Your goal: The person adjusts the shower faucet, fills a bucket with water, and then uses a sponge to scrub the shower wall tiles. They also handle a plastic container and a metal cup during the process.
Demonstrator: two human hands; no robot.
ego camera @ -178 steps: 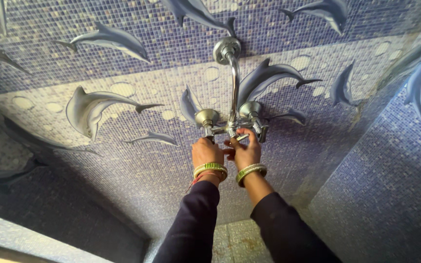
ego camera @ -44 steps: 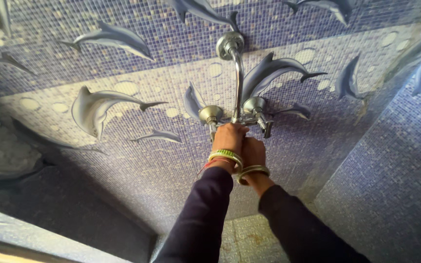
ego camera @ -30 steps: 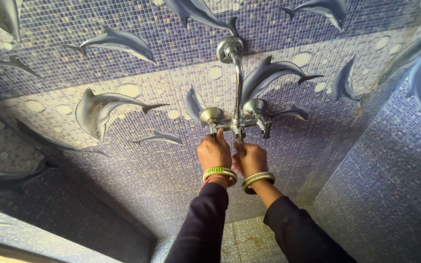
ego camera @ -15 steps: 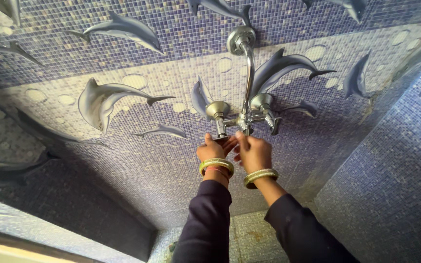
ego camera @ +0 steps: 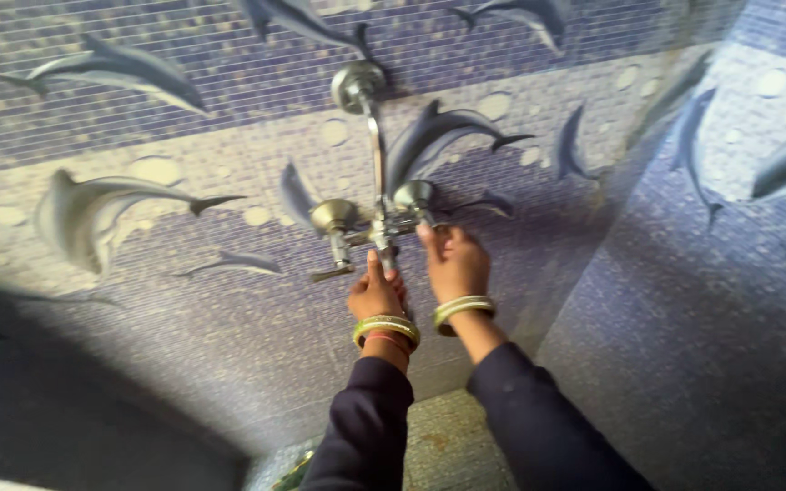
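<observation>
Tiled wall (ego camera: 184,300) first: blue mosaic with grey dolphins, filling the view, meeting a second wall (ego camera: 702,300) at a corner on the right. Centre of it, a metal mixer tap (ego camera: 377,227), mounted flat on the wall, long axis running left to right between two round flanges. From its middle, a thin pipe (ego camera: 376,145) rising straight up to a round wall plate (ego camera: 355,84). Left lever (ego camera: 337,259) hanging down and free, well clear of any finger.

Now the hands, both raised from below, dark sleeves, bangles at each wrist. Left hand (ego camera: 375,293) just under the tap's middle, fingers bunched and pointing up, tips touching or almost touching the centre body; grip not clear. Right hand (ego camera: 455,262) higher and nearer the metal, curled closed around the right-hand valve, index finger laid up along it. So: tap directly above and ahead of both hands, right hand already on it, left a shade short.

Hard to read: right lever hidden under the right hand; spout hidden behind the left fingers; whole frame soft with motion blur; floor (ego camera: 448,445) only a sliver between the sleeves.
</observation>
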